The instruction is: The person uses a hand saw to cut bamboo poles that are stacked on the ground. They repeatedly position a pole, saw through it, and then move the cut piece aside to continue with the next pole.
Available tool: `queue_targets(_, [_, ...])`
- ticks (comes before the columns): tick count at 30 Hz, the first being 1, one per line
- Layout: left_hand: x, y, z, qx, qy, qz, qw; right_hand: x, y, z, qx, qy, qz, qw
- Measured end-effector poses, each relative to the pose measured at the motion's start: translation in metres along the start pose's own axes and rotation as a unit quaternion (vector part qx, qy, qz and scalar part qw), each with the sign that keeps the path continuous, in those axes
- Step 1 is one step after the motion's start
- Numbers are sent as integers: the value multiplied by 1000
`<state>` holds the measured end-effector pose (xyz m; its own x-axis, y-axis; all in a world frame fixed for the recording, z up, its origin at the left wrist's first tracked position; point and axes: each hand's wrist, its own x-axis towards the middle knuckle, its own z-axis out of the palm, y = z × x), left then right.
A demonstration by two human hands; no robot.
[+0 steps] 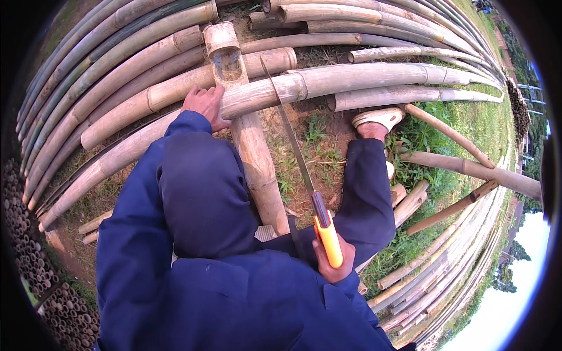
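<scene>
In my right hand (339, 257) is a hand saw (294, 143), gripped by its orange and dark handle. The long thin blade slants up and away, and its upper part lies across a thick pale bamboo pole (357, 79). My left hand (205, 106) grips that pole to the left of the blade, with its fingers over the top. Beneath the pole runs a bamboo support (257, 164), pointing away from me, with an opening cut in its far end. I cannot tell how deep the blade sits in the pole.
Several long bamboo poles (146, 35) lie side by side at the far left, and more (386, 14) at the far right. Propped poles (474, 167) stand to the right over grass. Stacked cut bamboo (44, 257) is at the left. My sandalled foot (377, 119) rests near the pole.
</scene>
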<state>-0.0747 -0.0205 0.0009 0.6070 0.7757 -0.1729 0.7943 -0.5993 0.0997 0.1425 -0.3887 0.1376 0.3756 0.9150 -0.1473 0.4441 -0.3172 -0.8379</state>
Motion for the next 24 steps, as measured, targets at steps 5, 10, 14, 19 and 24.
queue_targets(5, [8, 13, -2, -5, -24, -8, 1000, 103, 15, 49, 7, 30, -30, 999])
queue_targets(10, [0, 15, 0, -1, -26, 3, 1000, 141, 20, 63, 75, 17, -29, 997])
queue_targets(14, [-4, 2, 6, 13, 9, -2, 1000, 27, -8, 4, 28, -9, 11, 1000])
queue_targets(19, [0, 11, 4, 13, 37, 8, 999, 48, 7, 26, 11, 8, -6, 1000])
queue_targets(24, [8, 16, -7, 16, 20, 1, 1000, 175, 8, 71, 82, 21, -57, 995])
